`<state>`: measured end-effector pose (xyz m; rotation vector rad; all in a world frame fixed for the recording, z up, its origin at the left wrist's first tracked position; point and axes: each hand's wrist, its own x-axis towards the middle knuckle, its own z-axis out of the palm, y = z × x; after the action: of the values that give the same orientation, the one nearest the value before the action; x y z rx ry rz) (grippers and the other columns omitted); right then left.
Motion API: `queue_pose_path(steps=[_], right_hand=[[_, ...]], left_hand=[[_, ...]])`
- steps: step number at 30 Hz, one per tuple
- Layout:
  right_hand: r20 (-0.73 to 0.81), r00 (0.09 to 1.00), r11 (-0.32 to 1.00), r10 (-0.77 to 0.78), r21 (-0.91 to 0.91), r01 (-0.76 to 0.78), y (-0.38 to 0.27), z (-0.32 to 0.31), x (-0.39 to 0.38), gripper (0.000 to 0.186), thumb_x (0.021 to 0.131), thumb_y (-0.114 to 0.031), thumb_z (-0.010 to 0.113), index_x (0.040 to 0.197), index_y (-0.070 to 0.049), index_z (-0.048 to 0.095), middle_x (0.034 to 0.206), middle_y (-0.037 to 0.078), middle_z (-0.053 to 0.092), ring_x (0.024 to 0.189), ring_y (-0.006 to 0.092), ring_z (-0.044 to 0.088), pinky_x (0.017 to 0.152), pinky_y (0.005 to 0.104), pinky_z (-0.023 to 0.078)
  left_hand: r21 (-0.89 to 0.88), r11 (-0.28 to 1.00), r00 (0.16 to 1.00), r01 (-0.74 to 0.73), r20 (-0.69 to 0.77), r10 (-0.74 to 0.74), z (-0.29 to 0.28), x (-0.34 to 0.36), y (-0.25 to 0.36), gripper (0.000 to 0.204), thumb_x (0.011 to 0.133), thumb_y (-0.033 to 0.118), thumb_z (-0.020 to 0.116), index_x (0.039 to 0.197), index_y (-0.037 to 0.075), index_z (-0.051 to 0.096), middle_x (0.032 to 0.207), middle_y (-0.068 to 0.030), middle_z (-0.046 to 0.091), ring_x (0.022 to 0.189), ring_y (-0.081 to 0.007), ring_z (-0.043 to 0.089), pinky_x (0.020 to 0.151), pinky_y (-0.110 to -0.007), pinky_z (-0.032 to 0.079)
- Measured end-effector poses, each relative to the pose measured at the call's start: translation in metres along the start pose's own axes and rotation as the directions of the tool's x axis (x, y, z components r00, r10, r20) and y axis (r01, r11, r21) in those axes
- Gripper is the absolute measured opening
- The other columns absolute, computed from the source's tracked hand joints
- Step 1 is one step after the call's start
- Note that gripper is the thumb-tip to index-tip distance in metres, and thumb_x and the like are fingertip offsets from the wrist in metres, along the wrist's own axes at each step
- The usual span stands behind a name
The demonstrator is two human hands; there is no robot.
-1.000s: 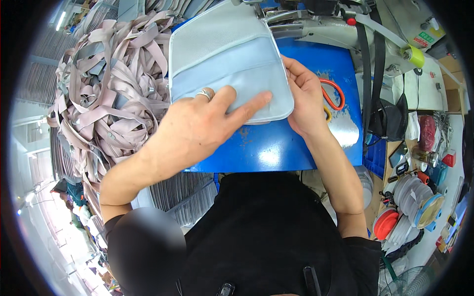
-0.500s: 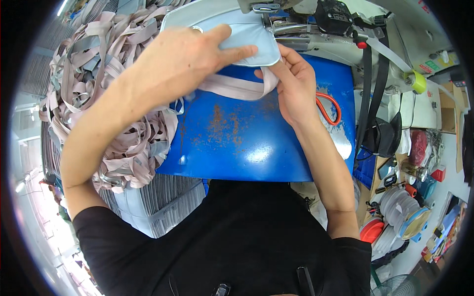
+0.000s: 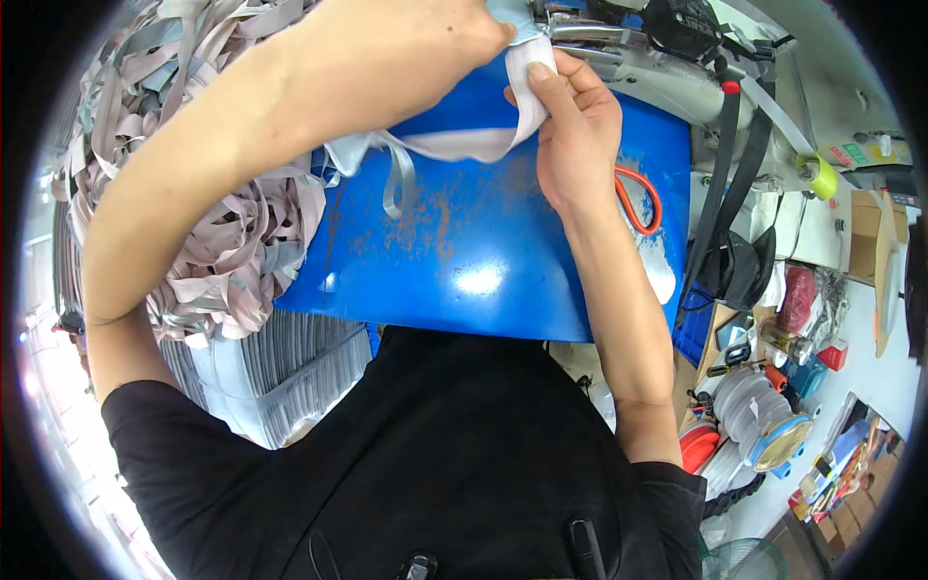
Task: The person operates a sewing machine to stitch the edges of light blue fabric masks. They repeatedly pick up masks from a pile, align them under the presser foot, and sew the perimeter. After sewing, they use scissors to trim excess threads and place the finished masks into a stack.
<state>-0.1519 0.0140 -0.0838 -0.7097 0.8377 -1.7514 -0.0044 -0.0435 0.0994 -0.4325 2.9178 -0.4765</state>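
My left hand (image 3: 449, 37) reaches to the top of the view, its thumb tip beside a light blue fabric piece (image 3: 524, 19) under the machine; its other fingers are out of sight. My right hand (image 3: 578, 135) pinches a pale pink zipper-like tape (image 3: 530, 104) between thumb and fingers, just below that piece. The tape hangs in a curve leftward over the blue work table (image 3: 464, 251) to a loose grey-blue loop (image 3: 400, 188).
A large tangle of pink and grey tapes (image 3: 237, 261) covers the left, above a bundled grey stack (image 3: 261, 377). The sewing machine (image 3: 619, 58) spans the top right. A red-orange loop handle (image 3: 650, 193) lies right of my right hand. Spools (image 3: 744, 416) and small items crowd the right.
The fabric pouch has gone mostly out of sight upward behind my left hand. Both hands have moved up. More pink tape now shows, with my right thumb pressed on it.
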Motion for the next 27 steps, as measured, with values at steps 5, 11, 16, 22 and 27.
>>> queue_pose_path(steps=[5, 11, 16, 22, 27], right_hand=[[-0.024, 0.999, 0.997, 0.024, 0.07, -0.023, -0.006, 0.0, -0.005, 0.021, 0.101, -0.002, 0.063, 0.12, 0.006, 0.064, 0.106, 0.013, 0.075, 0.095, 0.0142, 0.07, 0.085, 0.0271, 0.055], [0.011, 1.0, 1.0, 0.012, -0.002, -0.012, -0.009, -0.002, -0.016, 0.03, 0.101, -0.004, 0.064, 0.129, 0.005, 0.062, 0.098, 0.007, 0.075, 0.089, 0.0101, 0.069, 0.081, 0.0226, 0.054], [0.123, 0.991, 0.968, 0.042, -0.25, -0.01, -0.037, -0.018, -0.059, 0.032, 0.1, -0.003, 0.062, 0.132, 0.0, 0.061, 0.089, 0.002, 0.067, 0.085, 0.0091, 0.065, 0.08, 0.0236, 0.052], [0.455, 0.878, 0.86, -0.151, -0.378, 0.343, -0.041, -0.03, -0.077, 0.037, 0.088, 0.004, 0.064, 0.125, -0.005, 0.065, 0.112, 0.008, 0.063, 0.099, 0.0176, 0.065, 0.08, 0.0335, 0.054], [0.66, 0.731, 0.257, -0.173, -0.686, 0.681, -0.052, -0.027, -0.064, 0.025, 0.085, -0.015, 0.077, 0.108, -0.009, 0.073, 0.098, 0.01, 0.061, 0.091, 0.0298, 0.064, 0.076, 0.0381, 0.053]], left_hand=[[-0.004, 0.983, 0.98, 0.181, -0.081, -0.181, 0.024, 0.015, 0.037, 0.035, 0.08, 0.006, 0.069, 0.115, 0.002, 0.073, 0.092, -0.0173, 0.073, 0.075, -0.031, 0.073, 0.066, -0.04, 0.058], [-0.261, 0.906, 0.837, 0.333, -0.361, -0.412, 0.047, 0.037, 0.066, 0.019, 0.07, 0.015, 0.072, 0.083, 0.002, 0.075, 0.072, -0.0144, 0.073, 0.068, -0.033, 0.074, 0.062, -0.039, 0.059], [-0.561, 0.756, 0.807, 0.337, -0.241, -0.539, 0.051, 0.006, 0.092, 0.06, 0.077, 0.018, 0.07, 0.135, 0.004, 0.062, 0.104, -0.0204, 0.066, 0.091, -0.0446, 0.067, 0.078, -0.048, 0.056], [-0.583, 0.788, 0.809, 0.201, -0.355, -0.469, 0.081, -0.039, 0.108, 0.074, 0.072, 0.004, 0.071, 0.145, 0.007, 0.057, 0.087, -0.0139, 0.057, 0.074, -0.0307, 0.061, 0.065, -0.042, 0.05], [-0.564, 0.821, 0.717, 0.09, -0.535, -0.447, 0.078, -0.055, 0.086, 0.056, 0.073, -0.002, 0.071, 0.128, 0.006, 0.071, 0.076, -0.0095, 0.053, 0.06, -0.0239, 0.054, 0.055, -0.035, 0.046]])
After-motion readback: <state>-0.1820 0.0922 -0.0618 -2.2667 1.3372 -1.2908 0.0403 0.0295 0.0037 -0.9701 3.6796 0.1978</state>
